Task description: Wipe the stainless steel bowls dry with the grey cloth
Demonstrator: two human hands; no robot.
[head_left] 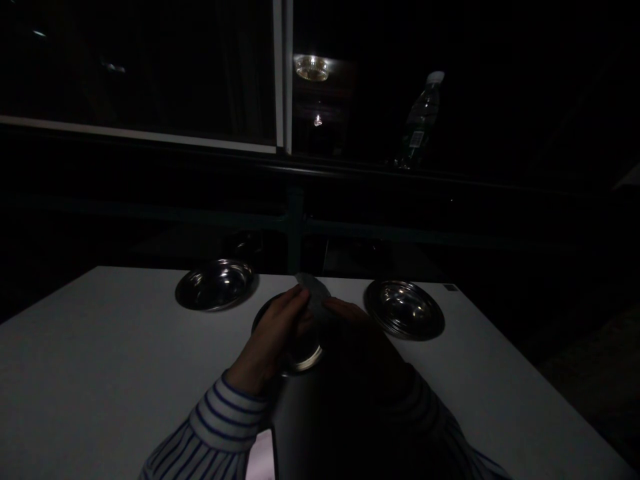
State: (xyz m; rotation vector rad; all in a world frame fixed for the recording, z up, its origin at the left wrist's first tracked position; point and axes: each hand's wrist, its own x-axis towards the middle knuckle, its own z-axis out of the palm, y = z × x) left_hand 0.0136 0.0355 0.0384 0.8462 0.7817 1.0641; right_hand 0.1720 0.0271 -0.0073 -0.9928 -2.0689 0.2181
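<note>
The scene is very dark. My left hand point(275, 337) and my right hand point(357, 327) meet over a round metal dish point(307, 357) in the middle of the white table point(100, 360). Both hands pinch a small grey sheet, perhaps a cloth or paper point(315, 290), that sticks up between the fingertips. My right hand is in deep shadow and only its knuckles show. Both sleeves are white with blue stripes.
Two more shallow metal dishes sit on the table, one at the back left point(216, 285) and one at the back right point(404, 308). A plastic water bottle point(420, 120) stands on a dark ledge behind. A window frame point(283, 73) rises beyond the table.
</note>
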